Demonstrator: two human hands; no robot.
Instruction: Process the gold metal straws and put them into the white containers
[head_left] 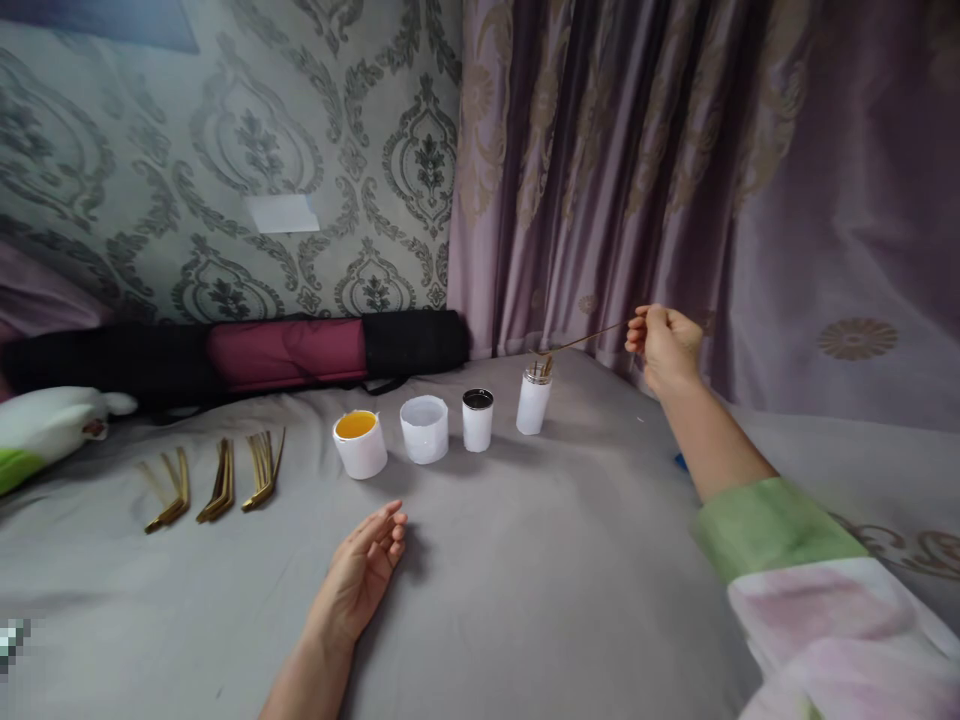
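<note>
While aloft in the right hand (666,345), one stick (581,341) (four cups (424,428), three bundles (217,485))

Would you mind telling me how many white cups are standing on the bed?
4, in a row on the grey sheet, left to right: yellow-filled cup, wide cup, dark-filled cup, tall cup holding sticks. None seems hidden.

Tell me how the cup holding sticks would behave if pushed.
The cup looks tall and narrow on a soft sheet, so it would probably tip rather than slide. It seems light. The stick in the right hand reaches it; a tug might topple it.
</note>
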